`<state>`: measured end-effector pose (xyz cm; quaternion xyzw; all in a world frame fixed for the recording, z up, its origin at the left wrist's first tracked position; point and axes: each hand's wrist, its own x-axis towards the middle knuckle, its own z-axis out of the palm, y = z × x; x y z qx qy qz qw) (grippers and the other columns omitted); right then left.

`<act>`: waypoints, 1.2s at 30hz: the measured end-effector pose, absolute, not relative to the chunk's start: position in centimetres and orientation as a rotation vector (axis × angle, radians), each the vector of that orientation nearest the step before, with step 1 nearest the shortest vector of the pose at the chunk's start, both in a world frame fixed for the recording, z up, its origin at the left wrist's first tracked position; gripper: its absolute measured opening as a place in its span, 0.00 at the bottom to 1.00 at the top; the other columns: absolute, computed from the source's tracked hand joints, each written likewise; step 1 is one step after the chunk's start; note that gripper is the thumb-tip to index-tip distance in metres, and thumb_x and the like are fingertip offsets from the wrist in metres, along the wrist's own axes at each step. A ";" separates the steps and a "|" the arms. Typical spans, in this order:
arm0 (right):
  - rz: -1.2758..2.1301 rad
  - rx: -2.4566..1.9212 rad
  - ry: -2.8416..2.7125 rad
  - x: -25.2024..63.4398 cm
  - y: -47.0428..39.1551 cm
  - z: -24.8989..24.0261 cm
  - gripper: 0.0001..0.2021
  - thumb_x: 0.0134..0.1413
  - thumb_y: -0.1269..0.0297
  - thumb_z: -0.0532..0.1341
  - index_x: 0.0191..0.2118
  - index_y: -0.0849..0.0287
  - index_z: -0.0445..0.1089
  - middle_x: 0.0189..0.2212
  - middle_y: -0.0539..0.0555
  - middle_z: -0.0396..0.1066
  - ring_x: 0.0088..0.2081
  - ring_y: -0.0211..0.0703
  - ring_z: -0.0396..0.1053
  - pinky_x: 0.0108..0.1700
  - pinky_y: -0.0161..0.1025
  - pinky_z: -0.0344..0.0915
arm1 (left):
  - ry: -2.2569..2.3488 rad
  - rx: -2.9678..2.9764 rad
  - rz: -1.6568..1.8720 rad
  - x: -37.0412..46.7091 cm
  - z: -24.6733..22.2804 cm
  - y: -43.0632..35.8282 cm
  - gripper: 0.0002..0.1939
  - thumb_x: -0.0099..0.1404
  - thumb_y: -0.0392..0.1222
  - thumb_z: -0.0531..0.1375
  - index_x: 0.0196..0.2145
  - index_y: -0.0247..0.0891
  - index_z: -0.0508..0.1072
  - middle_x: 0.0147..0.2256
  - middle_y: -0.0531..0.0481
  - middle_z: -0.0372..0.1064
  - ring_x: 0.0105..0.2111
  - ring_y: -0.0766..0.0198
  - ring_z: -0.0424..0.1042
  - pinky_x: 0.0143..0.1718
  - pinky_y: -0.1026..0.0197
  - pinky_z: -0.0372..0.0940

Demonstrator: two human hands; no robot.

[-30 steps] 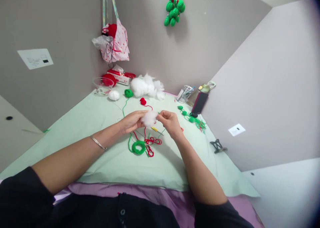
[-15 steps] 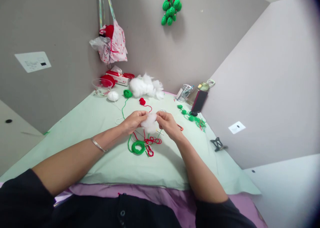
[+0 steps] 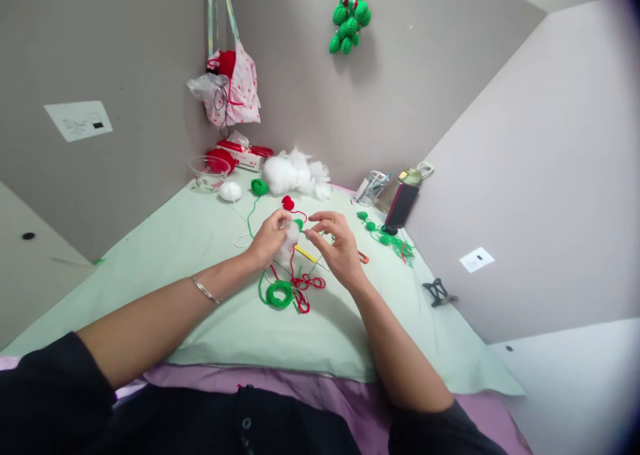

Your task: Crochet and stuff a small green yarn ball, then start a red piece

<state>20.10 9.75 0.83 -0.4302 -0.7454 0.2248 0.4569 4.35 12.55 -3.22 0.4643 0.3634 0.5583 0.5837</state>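
Note:
White stuffing (image 3: 287,245) hangs from my left hand (image 3: 270,238), whose fingers are pinched on it. A small green knitted piece (image 3: 299,224) shows beside those fingertips. Just to the right is my right hand (image 3: 334,242), its fingers apart; nothing clear shows between them. Below the hands a yellow-handled hook (image 3: 306,254) lies on the pale green cloth (image 3: 225,338). Nearer to me are a green yarn coil (image 3: 280,295) and tangled red yarn (image 3: 307,282).
A fluffy white pile (image 3: 295,174), a green yarn ball (image 3: 259,187), a white ball (image 3: 231,190) and a clear bowl (image 3: 209,175) stand at the back. Small green pieces (image 3: 370,226), a phone (image 3: 401,205) and a clear cup (image 3: 371,188) are at the right.
My right hand has let go of the white stuffing and its fingers have spread. The stuffing stays with my left hand. The green piece and the yellow hook handle have come into sight.

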 end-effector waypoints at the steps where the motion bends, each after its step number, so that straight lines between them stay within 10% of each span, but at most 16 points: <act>1: 0.633 -0.982 -1.813 20.1 9.7 1.0 0.11 0.59 0.58 0.64 0.28 0.55 0.69 0.44 0.56 0.75 0.49 0.49 0.70 0.50 0.45 0.65 | 0.843 1.081 1.301 4.3 -3.1 12.4 0.10 0.55 0.35 0.61 0.31 0.42 0.61 0.22 0.60 0.63 0.18 0.70 0.63 0.19 0.68 0.57; 7: 0.966 -1.004 -1.631 20.0 9.9 0.6 0.12 0.60 0.51 0.62 0.38 0.53 0.63 0.45 0.52 0.74 0.24 0.33 0.64 0.28 0.36 0.61 | 0.839 1.078 1.287 4.4 -3.0 11.9 0.10 0.53 0.37 0.63 0.32 0.41 0.64 0.24 0.58 0.67 0.20 0.68 0.68 0.21 0.66 0.62; 15: 0.725 -1.313 -1.898 19.9 10.4 -0.1 0.15 0.59 0.56 0.60 0.23 0.57 0.68 0.17 0.45 0.59 0.23 0.35 0.54 0.28 0.36 0.50 | 0.861 1.103 1.327 4.4 -3.6 11.9 0.14 0.53 0.39 0.66 0.32 0.41 0.63 0.27 0.59 0.66 0.23 0.69 0.69 0.25 0.66 0.67; 28: 0.392 -1.477 -1.813 20.6 10.6 0.0 0.07 0.48 0.68 0.62 0.23 0.54 0.65 0.17 0.44 0.56 0.23 0.38 0.51 0.31 0.38 0.46 | 0.712 1.188 1.119 3.8 -2.1 11.7 0.16 0.59 0.51 0.67 0.33 0.38 0.69 0.29 0.54 0.69 0.27 0.67 0.69 0.28 0.66 0.64; 36: 0.547 -1.302 -1.953 19.6 9.1 0.6 0.09 0.62 0.60 0.57 0.30 0.54 0.68 0.21 0.46 0.64 0.24 0.38 0.56 0.31 0.37 0.52 | 0.820 1.198 1.254 3.8 -3.0 12.3 0.12 0.56 0.43 0.66 0.32 0.39 0.65 0.26 0.57 0.69 0.22 0.68 0.71 0.25 0.66 0.64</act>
